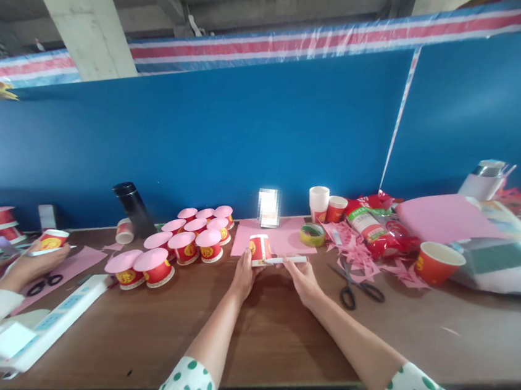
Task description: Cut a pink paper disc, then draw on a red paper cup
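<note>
My left hand (245, 275) is closed around a red paper cup (260, 246) with a white rim and a yellow print. Between the fingertips of my right hand (302, 279) is a slim white pen-like stick (287, 260); its far end meets the lower side of the cup. What kind of stick it is, I cannot make out. Behind the cup lies a pink paper sheet (243, 238) with a roll of yellow-green tape (312, 234) on it. Black scissors (357, 286) rest on the table right of my right hand.
Several red cups topped with pink discs (185, 241) stand to the left, near a black bottle (134, 209) and a white power strip (58, 323). A co-worker's hand (36, 267) holds another cup at far left. Pink paper strips (352, 251) and an orange cup (439, 263) lie right.
</note>
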{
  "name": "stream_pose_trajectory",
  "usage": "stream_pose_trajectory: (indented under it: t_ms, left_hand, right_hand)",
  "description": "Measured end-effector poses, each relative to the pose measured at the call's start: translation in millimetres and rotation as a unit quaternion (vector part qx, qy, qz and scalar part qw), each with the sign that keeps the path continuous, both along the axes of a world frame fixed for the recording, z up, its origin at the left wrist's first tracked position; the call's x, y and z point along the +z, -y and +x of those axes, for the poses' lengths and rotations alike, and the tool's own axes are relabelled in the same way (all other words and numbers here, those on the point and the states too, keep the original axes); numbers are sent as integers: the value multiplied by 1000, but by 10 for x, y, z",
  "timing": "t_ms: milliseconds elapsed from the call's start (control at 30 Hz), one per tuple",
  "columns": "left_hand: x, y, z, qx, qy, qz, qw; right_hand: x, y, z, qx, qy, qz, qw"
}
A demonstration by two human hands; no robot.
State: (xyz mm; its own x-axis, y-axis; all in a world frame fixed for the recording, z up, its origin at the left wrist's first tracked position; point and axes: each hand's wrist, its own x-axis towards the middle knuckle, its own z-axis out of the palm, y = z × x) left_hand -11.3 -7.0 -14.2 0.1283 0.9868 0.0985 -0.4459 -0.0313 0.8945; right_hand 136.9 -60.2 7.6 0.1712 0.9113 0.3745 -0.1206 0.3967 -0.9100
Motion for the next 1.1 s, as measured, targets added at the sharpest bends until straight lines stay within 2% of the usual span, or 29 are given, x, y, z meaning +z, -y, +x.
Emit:
stream_pose_trajectory:
  t_ms: [100,267,433,633,767,967,1100]
  left_hand:
    - [10,5,2,8,14,-11,1000]
    - [6,9,11,-8,24,-2,1000]
    - [26,18,7,-3,28,-8,1000]
    - [18,13,8,-3,3,5,1000]
    - [8,6,10,15,-27,10,999]
    - [68,39,14,39,-69,15,997]
    - [89,58,21,31,-61,10,998]
  right_hand:
    - [-1,-2,3,16,5,-7,1000]
    - [32,15,12,-19,7,-2,1000]
    - [15,6,16,14,13,0,1000]
    - [19,7,2,1,7,2,1000]
    - [16,0,0,18,24,27,999]
    - [-12,-21,11,15,24,22,999]
    - [18,-6,8,19,28,34,999]
